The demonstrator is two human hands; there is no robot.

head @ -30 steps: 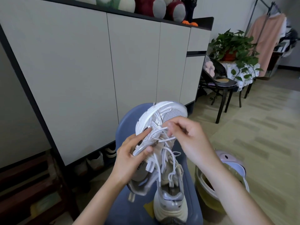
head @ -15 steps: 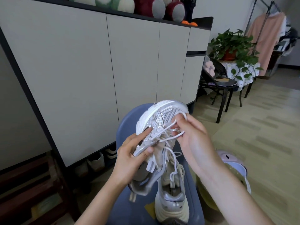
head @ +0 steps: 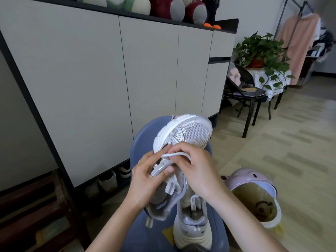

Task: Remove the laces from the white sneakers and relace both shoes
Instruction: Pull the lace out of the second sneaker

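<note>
Both hands have closed together: left hand (head: 145, 176) grips the toe-up sneaker (head: 181, 142), right hand (head: 196, 166) pinches its lace (head: 179, 155).

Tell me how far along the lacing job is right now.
Nothing looks finished. The left hand holds the raised sneaker while the right hand pinches a lace loop at its eyelets. The second sneaker lies on the blue chair with lace still threaded, apparently untouched.
</note>
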